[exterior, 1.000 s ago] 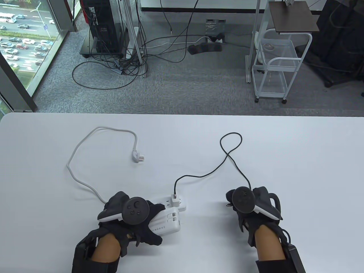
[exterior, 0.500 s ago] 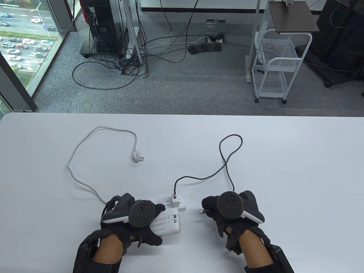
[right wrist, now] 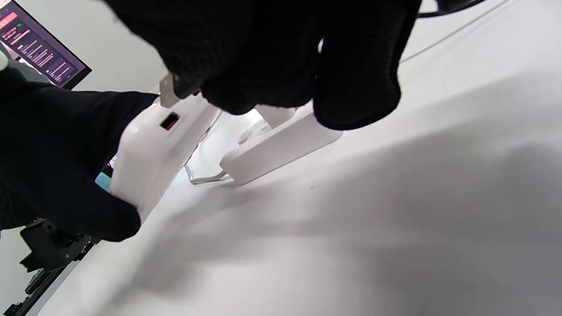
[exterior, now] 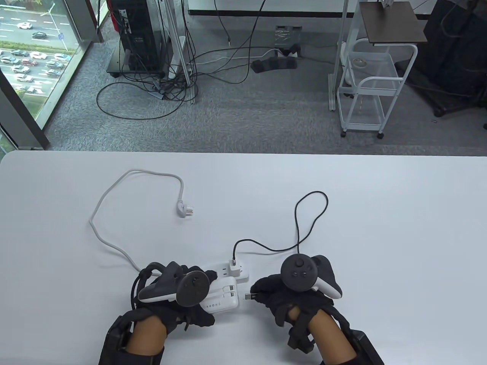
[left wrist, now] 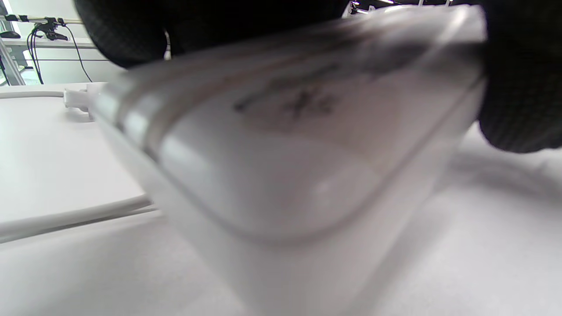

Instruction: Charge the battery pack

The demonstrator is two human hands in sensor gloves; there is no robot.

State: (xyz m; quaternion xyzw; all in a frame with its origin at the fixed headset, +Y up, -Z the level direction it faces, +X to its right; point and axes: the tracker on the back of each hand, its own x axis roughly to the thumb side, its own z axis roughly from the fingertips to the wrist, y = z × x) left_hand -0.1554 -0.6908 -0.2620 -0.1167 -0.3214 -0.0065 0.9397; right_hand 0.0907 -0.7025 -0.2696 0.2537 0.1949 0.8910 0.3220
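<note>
change: my right hand (exterior: 289,300) brought the plug (exterior: 249,297) close to the battery pack (exterior: 222,298) | fingers: right pinch plug, left hand (exterior: 179,300) grips pack | next: I push plug into port (right wrist: 169,121)

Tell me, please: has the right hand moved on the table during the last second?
Yes. The right hand, pinching the cable plug, has moved left toward the battery pack, judged against the wall charger, which has stayed put.

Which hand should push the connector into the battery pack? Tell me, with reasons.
Right. The right hand already pinches the USB connector just short of the battery pack, which the left hand grips.
</note>
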